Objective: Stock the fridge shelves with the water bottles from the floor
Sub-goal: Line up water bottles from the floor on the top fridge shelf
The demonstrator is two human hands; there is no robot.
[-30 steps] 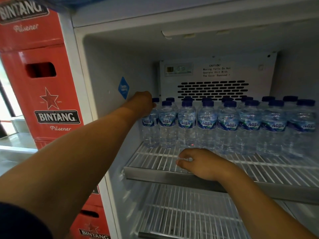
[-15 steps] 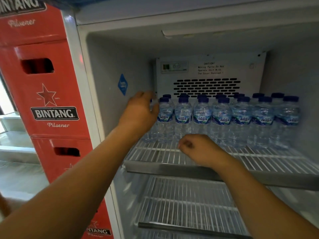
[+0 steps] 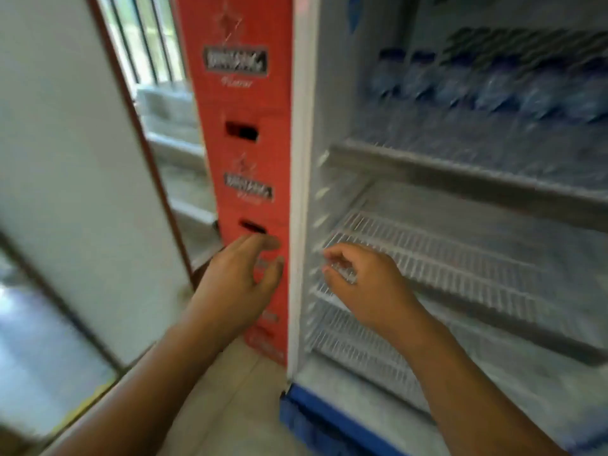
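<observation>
Hovering empty w/ loose fingers, left hand [image 3: 241, 278] by the red crates [image 3: 237, 103] & right hand [image 3: 365, 284] over the middle wire shelf [image 3: 460, 261] could clip the fridge frame [image 3: 304, 159] btwn them if reaching blind; water bottles [image 3: 493, 87] sit shelved at 1 o'clock, floor ones unseen.

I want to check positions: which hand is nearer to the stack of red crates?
Left. The left hand is in front of the red crates; the right hand is at the fridge opening, before a wire shelf.
</observation>
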